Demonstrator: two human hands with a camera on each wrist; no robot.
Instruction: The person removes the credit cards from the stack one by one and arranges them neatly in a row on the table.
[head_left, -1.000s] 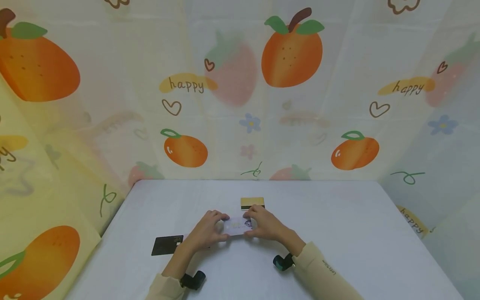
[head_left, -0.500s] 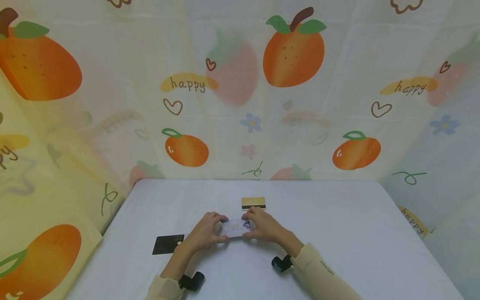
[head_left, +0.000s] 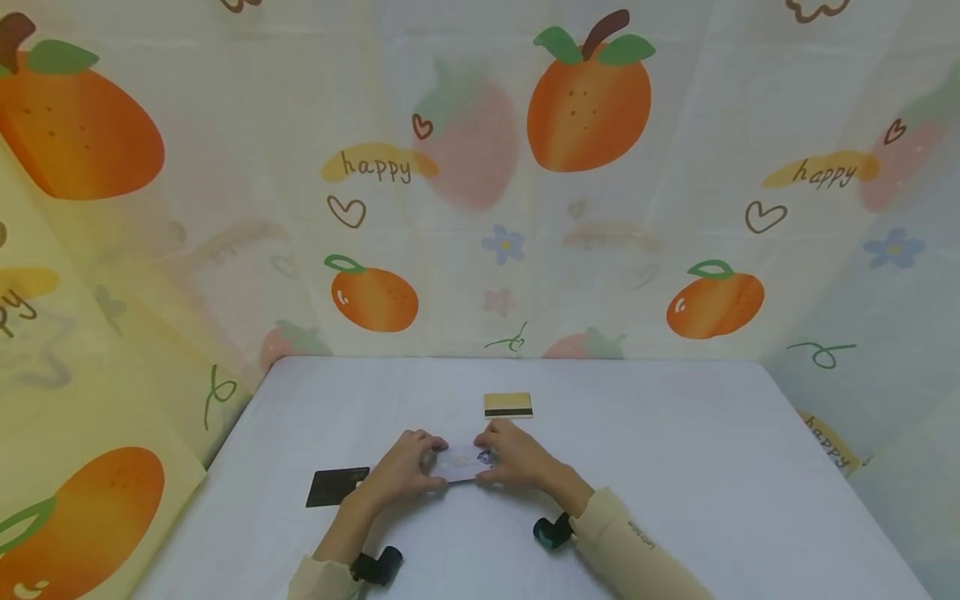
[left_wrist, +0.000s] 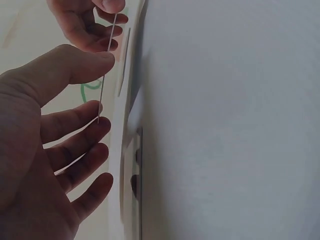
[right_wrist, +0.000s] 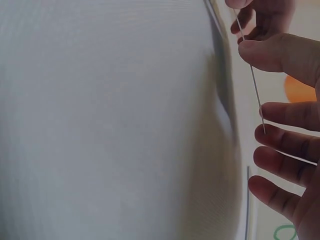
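Note:
A pale white-lilac card point(head_left: 457, 462) with a small printed figure at its right end is held up between both hands. My left hand point(head_left: 402, 468) pinches its left end, thumb on the near long edge and fingertips on the far one. On the opposite end my right hand point(head_left: 521, 457) has the same kind of pinch. Seen edge-on in the left wrist view, the thin card point(left_wrist: 103, 82) runs from thumb to fingertips, raised over the table. The right wrist view shows the card's edge point(right_wrist: 256, 90) at the right thumb and fingers.
A gold card point(head_left: 508, 405) with a black stripe lies on the white table point(head_left: 675, 467), just beyond the right hand. To the left, a black card point(head_left: 333, 487) is partly covered by the left hand and wrist. A fruit-printed cloth point(head_left: 465, 250) hangs behind the table.
Both hands have shifted slightly toward the person and to the left, carrying the pale card along. The gold card is now fully uncovered by the right hand.

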